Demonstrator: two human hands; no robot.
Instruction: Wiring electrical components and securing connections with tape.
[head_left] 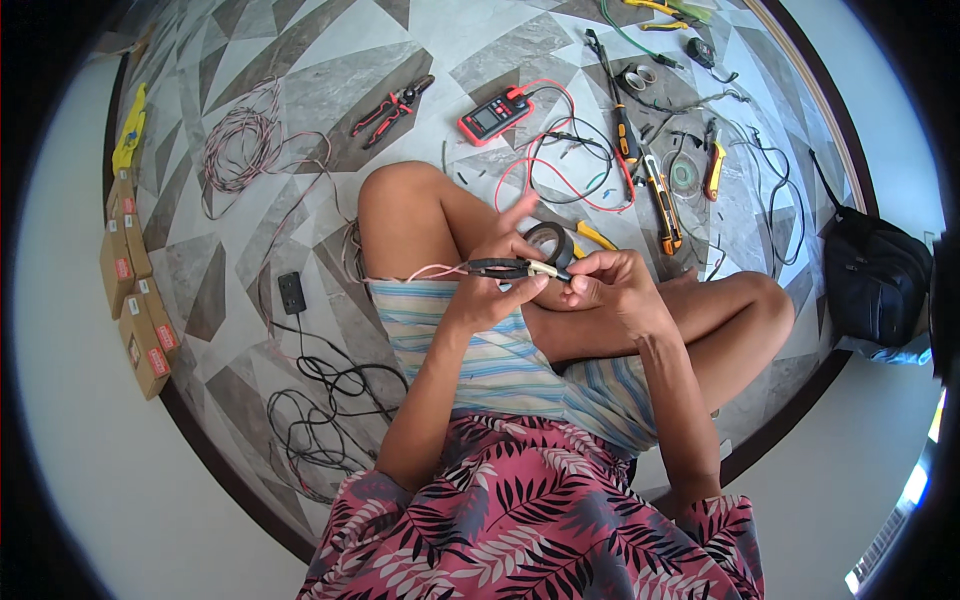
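In front of my crossed legs, my left hand is closed around a black-wrapped wire section, pinching it between thumb and fingers, with one finger raised. A pink-and-white twisted wire runs from it to the left. My right hand is closed in a pinch on its other end, a pale piece with a black tip. What kind of part this is, I cannot tell. Just beyond the hands is a roll of black tape, partly hidden by my left hand. Yellow-handled pliers show beside the roll.
Beyond my knees lie a red multimeter with leads, red-black pliers, a screwdriver, a utility knife and loose wires. Coiled wire and a black extension cord are left, boxes by the wall, a black bag right.
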